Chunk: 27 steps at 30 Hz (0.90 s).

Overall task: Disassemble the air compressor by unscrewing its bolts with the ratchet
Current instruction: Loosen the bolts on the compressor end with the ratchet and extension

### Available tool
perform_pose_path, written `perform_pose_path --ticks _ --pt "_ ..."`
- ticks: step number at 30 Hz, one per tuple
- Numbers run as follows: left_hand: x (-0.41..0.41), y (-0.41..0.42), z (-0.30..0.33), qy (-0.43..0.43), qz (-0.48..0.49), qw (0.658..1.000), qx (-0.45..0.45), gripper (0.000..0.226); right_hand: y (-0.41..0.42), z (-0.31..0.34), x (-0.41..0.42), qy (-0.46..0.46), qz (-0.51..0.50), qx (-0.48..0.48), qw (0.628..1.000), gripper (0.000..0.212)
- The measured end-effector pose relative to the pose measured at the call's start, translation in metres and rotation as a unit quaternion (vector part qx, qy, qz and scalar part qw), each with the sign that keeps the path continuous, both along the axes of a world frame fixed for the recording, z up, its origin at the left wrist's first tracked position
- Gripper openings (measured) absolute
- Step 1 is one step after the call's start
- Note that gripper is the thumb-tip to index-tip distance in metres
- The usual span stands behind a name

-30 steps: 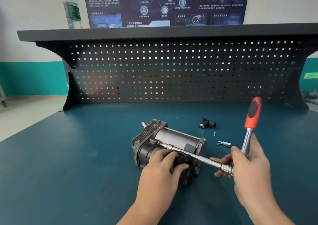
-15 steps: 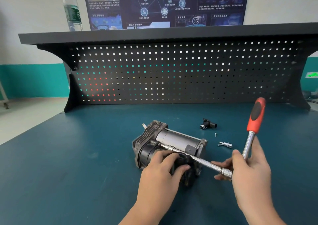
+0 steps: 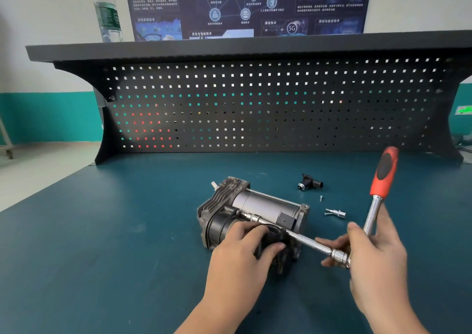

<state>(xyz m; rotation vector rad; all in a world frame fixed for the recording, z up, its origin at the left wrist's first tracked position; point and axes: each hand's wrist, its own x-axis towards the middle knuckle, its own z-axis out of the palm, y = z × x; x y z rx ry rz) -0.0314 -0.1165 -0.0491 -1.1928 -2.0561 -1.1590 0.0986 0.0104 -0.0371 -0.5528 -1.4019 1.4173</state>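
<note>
The right hand, lower right of the frame, curls round the ratchet at its head, red handle pointing up, likely for leverage. Its long extension runs up-left to a bolt on the air compressor, which lies at frame centre on the blue bench. The left hand grips the compressor's dark near end, apparently bracing it. Loose small parts lie just right.

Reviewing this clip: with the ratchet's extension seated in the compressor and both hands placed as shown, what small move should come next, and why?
Probably swing the red handle through another short stroke. The ratchet is held by the right hand at its head, its extension bar reaches into the air compressor at a bolt, and the left hand grips the compressor's near end, bracing it on the workbench.
</note>
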Motion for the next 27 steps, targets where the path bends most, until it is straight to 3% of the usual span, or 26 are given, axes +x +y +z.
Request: perform_pose_path --ticks 19,23,27 --pt "0.0013 -0.0003 0.0009 0.016 0.006 1.0 0.004 0.024 0.0086 -0.0012 -0.0042 0.01 -0.01 0.02 1.0 0.066" --pt "0.0008 0.0001 0.0009 0.01 0.009 1.0 0.01 0.024 0.0076 -0.0025 -0.0007 0.018 -0.003 0.07 0.997 0.066" --pt "0.0013 0.0018 0.0002 -0.002 0.008 1.0 0.027 0.023 0.0071 -0.0064 0.0028 0.029 0.004 0.18 0.983 0.066"
